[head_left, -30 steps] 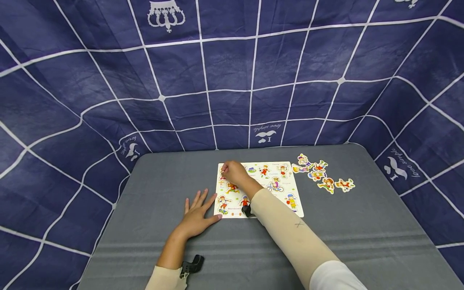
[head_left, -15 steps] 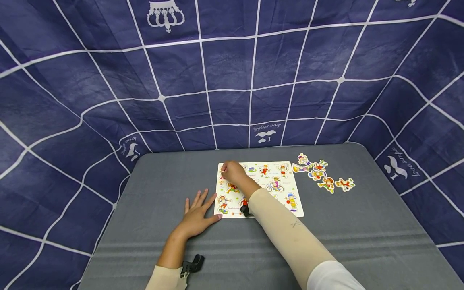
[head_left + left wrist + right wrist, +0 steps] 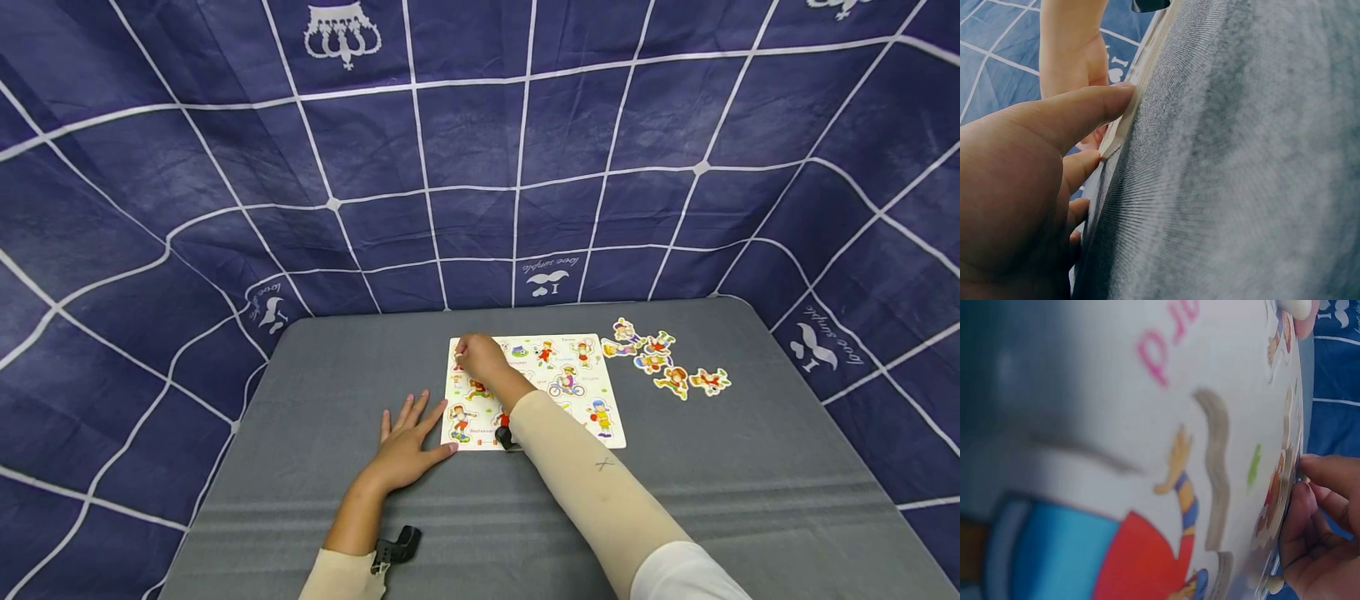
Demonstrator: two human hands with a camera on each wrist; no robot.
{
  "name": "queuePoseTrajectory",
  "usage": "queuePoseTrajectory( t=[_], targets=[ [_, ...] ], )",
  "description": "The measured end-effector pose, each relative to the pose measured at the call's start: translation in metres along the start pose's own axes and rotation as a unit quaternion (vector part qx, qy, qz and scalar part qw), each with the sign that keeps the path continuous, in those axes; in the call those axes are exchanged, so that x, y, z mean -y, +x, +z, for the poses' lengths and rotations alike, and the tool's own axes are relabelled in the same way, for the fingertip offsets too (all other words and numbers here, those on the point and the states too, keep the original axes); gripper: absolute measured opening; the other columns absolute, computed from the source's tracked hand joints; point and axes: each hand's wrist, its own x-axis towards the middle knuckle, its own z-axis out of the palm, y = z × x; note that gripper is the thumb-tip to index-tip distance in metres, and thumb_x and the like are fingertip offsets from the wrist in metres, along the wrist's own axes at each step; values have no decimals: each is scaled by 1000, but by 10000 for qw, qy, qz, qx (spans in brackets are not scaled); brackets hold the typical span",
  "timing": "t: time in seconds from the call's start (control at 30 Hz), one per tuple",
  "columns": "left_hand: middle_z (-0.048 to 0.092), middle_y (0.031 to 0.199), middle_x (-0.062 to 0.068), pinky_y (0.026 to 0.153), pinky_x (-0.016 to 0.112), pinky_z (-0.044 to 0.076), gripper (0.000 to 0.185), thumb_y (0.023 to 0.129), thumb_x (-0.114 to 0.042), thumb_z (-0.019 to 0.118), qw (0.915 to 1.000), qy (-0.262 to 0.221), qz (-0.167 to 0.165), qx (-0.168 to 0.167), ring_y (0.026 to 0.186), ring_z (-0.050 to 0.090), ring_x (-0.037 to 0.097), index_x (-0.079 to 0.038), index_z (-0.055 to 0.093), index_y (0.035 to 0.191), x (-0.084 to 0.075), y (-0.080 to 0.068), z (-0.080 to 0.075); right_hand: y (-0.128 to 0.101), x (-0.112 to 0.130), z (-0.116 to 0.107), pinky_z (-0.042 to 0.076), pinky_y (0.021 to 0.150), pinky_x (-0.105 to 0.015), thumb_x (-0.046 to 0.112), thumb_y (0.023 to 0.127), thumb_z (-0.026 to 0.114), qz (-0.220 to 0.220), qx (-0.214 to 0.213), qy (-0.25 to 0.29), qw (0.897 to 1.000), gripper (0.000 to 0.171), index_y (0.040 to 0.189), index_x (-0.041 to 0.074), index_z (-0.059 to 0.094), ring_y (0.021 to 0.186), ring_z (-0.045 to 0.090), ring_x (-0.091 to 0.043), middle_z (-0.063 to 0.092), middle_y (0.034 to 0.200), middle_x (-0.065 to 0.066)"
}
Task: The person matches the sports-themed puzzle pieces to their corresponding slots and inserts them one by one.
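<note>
The right wrist view is badly blurred and so close that only smeared pink lettering, a grey cut-out outline and parts of red and blue figures can be read on the puzzle board (image 3: 1147, 425). In the head view the right hand (image 3: 480, 358) covers the board's far left corner, so the puzzle piece (image 3: 1272, 500) there is mostly hidden; its picture cannot be made out. The left wrist view shows the board (image 3: 1141, 75) only edge-on as a thin pale strip.

The board (image 3: 536, 392) is a white square printed with small cartoon children at sport. It lies flat near the middle of the grey counter (image 3: 750, 500).

The right hand (image 3: 1322, 544) reaches across the board, its fingers curled and pinching the piece at the board's far left corner. The left hand (image 3: 408, 446) lies flat on the counter, fingers straight and relaxed, holding nothing; its thumb (image 3: 1079, 112) touches the board's near left edge.

Five loose pieces (image 3: 663, 358) lie in a cluster on the counter just beyond the board's far right corner, well apart from both hands.
</note>
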Motion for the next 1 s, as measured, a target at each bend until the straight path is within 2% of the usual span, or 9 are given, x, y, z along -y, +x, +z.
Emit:
queuePoseTrajectory(
  t=[0.23,0.33,0.5,0.67,0.9,1.0],
  targets=[
    [15,171,9,121,69,-10,79,92,-60,64,10000,-5,17,-4,160,2,34,-29,35,159,-1,-1,-1,-4,4,-4,49,75,-29,12,89,72,74,34,-29,10000,8,96,8,70,80,57,-18,65,85,-4],
    [15,171,8,121,69,-10,79,92,-60,64,10000,13,7,-16,160,2,34,-29,35,159,-1,-1,-1,-7,4,-7,49,75,-29,14,90,71,150,9,100,9998,10,98,8,70,79,57,-18,65,83,-4],
    [15,171,8,121,69,-10,80,91,-61,64,10000,-15,-14,-19,160,2,34,-29,36,159,-1,-1,-1,-13,2,-9,47,69,-27,17,93,69,211,-147,581,9980,8,93,9,70,71,56,-16,66,77,-3],
    [16,171,8,121,69,-10,80,91,-61,64,10000,-52,9,-39,160,3,34,-30,37,158,0,-1,0,-18,-3,-8,49,74,-26,22,94,68,290,-226,1053,9938,8,95,14,70,76,59,-11,69,86,1],
    [16,171,8,121,69,-9,80,91,-61,64,10000,-41,13,-62,160,3,34,-29,37,158,0,-1,1,-25,-5,-14,49,68,-24,20,95,67,289,-429,1908,9803,8,98,14,72,72,58,-12,69,88,-1],
    [16,171,8,121,69,-9,79,91,-61,64,10000,-35,-1,-62,160,3,34,-29,37,158,0,-1,1,-28,-8,-18,50,70,-23,18,95,68,235,-516,2089,9763,9,100,13,73,75,60,-11,70,89,-1]
  ],
)
